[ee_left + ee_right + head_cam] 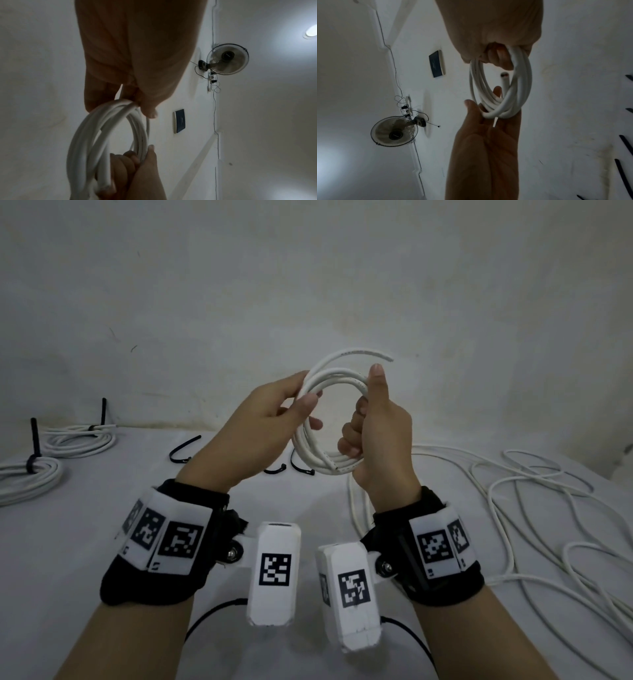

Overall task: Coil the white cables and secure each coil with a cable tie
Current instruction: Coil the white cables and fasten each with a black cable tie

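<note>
Overhead, both hands grip one white cable coil above the counter: left hand pinching, right hand fisted. Only wrist views show a wall fan.

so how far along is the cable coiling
Done: two tied coils lie at the table's far left. In hand: both the left hand and right hand grip a third coil, not yet tied. Left: loose white cable sprawls on the right, and spare black cable ties wait beyond the hands.
</note>
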Demonstrator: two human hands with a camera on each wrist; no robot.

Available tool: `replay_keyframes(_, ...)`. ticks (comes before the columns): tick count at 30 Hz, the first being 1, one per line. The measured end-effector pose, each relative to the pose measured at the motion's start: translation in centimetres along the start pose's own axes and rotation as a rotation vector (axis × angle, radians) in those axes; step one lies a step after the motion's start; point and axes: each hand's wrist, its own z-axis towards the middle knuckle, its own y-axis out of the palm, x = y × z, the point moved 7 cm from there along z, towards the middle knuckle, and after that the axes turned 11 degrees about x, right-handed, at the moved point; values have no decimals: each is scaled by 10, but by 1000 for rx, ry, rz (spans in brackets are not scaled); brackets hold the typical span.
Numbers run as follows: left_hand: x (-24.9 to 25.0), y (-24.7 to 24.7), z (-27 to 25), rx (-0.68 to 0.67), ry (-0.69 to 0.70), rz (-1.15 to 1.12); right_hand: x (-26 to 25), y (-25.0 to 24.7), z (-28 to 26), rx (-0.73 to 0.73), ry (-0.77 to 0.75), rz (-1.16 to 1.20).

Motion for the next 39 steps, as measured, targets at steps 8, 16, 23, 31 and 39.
replay_keyframes(8,-14,-12,1,34,-67,85,11,17,-10,-176,38,-72)
replay_keyframes(16,-20,-16,5,132,-93,7,-16,21,-15,-196,-550,-499)
replay_keyframes(23,-16,-8,4,102,-50,103,-27,19,-13,-12,-1048,-1076)
replay_keyframes(31,-3,-6,3,137,58,95,-25,21,-4,-204,-803,-806)
replay_keyframes(39,-1,-11,4,184,129,81,-13,14,0,-307,-336,-234)
